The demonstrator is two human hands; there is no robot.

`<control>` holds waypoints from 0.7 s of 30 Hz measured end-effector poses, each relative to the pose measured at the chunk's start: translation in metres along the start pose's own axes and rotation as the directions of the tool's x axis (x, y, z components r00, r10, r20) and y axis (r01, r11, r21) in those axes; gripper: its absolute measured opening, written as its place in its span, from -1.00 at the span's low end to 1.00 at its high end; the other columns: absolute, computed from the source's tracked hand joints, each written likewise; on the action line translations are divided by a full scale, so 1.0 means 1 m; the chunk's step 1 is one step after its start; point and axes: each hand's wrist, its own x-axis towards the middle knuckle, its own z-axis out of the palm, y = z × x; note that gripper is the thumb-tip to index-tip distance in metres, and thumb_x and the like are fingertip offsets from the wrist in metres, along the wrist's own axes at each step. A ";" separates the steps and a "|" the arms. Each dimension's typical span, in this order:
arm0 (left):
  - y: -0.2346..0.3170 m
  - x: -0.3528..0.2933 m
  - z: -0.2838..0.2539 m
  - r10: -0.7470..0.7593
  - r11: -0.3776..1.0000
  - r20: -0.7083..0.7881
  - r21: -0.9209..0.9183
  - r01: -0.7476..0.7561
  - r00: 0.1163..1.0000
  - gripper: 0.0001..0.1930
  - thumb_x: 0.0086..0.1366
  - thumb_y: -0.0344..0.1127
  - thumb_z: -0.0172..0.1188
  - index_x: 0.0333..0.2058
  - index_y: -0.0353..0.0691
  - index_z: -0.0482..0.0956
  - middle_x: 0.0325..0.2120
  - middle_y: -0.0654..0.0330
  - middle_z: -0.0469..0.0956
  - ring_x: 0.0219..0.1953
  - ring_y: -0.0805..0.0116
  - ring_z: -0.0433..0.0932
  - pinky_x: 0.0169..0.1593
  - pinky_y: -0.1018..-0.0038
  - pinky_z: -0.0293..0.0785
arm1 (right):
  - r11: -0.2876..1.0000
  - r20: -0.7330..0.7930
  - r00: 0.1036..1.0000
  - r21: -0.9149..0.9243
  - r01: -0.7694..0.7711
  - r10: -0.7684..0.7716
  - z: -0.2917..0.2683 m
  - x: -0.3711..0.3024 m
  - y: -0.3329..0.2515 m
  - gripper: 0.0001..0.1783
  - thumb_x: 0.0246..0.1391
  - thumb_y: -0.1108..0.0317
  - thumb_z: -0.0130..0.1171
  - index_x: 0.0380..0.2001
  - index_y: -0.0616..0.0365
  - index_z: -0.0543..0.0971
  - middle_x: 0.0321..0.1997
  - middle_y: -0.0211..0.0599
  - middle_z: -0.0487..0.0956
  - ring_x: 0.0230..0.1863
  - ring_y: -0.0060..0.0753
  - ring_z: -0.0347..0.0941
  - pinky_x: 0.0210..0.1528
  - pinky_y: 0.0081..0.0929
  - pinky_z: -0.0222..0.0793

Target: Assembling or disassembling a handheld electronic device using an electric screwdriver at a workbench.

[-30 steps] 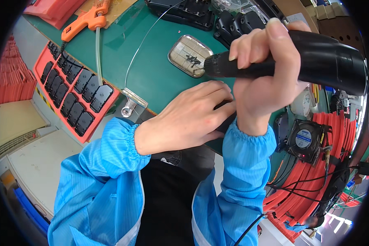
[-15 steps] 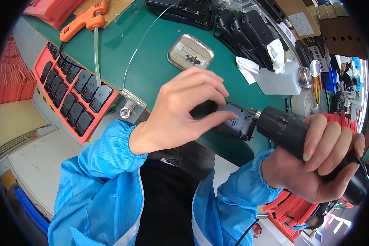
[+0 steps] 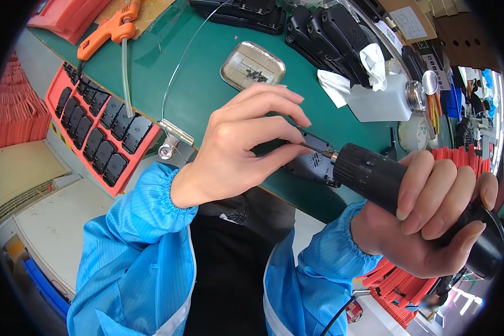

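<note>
- On the desk [image 3: 190,101], by its near edge, head view: black cover [image 3: 315,163].
- Right grip [image 3: 431,210]: wrapped round the screwdriver [image 3: 369,172]; left grip [image 3: 246,143]: narrow, pinching the bit [image 3: 317,150] near its tip.
- Early spin could nip fingers.

Jacket [image 3: 134,257]: bright blue, super thin darker pinstripes
Shirt [image 3: 224,285]: plain black
Power screwdriver [image 3: 369,171]: basically all black
Bit [image 3: 322,151]: dark, with silvery metal by the chuck
Panel under it [image 3: 313,164]: dark grey, slotted pattern on the face
Mat [image 3: 201,84]: solid green
Small dish [image 3: 263,56]: silvery, kinda beige inside with grid lines
Screws [image 3: 256,74]: blackish
Glue gun [image 3: 109,32]: loud orange
Foam tray [image 3: 137,162]: salmon red
Covers [image 3: 116,168]: black
Bottle [image 3: 378,101]: cloudy white, silver cap [image 3: 415,96]
Tissues [image 3: 334,88]: white
</note>
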 end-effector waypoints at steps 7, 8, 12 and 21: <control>0.001 0.000 0.000 0.014 0.999 0.002 0.032 -0.014 1.000 -0.77 -0.11 -0.61 0.50 -0.40 -0.29 0.75 -0.22 0.13 0.69 0.06 0.00 0.63 0.18 0.08 0.50 | 1.000 0.099 0.995 0.011 -0.013 0.012 -0.010 0.002 -0.002 -0.67 0.26 0.20 0.14 -0.05 0.11 0.33 -0.58 -0.52 0.39 -0.66 -0.68 0.32 -0.50 -0.61 0.35; 0.001 0.000 0.000 0.021 0.999 0.001 0.039 -0.021 1.000 -0.77 -0.11 -0.60 0.50 -0.39 -0.29 0.75 -0.22 0.13 0.69 0.06 0.00 0.63 0.19 0.07 0.50 | 0.998 0.084 0.996 0.061 -0.015 0.010 -0.008 0.002 0.001 -0.67 0.26 0.20 0.14 -0.05 0.11 0.33 -0.58 -0.52 0.39 -0.66 -0.68 0.32 -0.51 -0.60 0.34; 0.001 0.000 -0.001 0.024 0.999 0.013 0.046 -0.024 1.000 -0.77 -0.10 -0.60 0.50 -0.38 -0.29 0.76 -0.23 0.14 0.69 0.06 -0.01 0.63 0.20 0.06 0.50 | 0.968 0.020 1.000 0.252 -0.012 0.007 0.002 0.002 0.012 -0.66 0.26 0.20 0.14 -0.05 0.11 0.32 -0.58 -0.52 0.38 -0.67 -0.67 0.31 -0.51 -0.60 0.32; 0.002 -0.001 0.001 0.027 0.997 0.012 0.070 -0.028 1.000 -0.76 -0.10 -0.60 0.48 -0.37 -0.28 0.77 -0.23 0.13 0.69 0.03 -0.02 0.64 0.21 0.04 0.50 | 0.964 0.134 0.971 -0.203 -0.171 0.200 -0.010 0.009 -0.015 -0.66 0.26 0.20 0.13 -0.03 0.09 0.31 -0.57 -0.50 0.38 -0.65 -0.64 0.30 -0.51 -0.57 0.30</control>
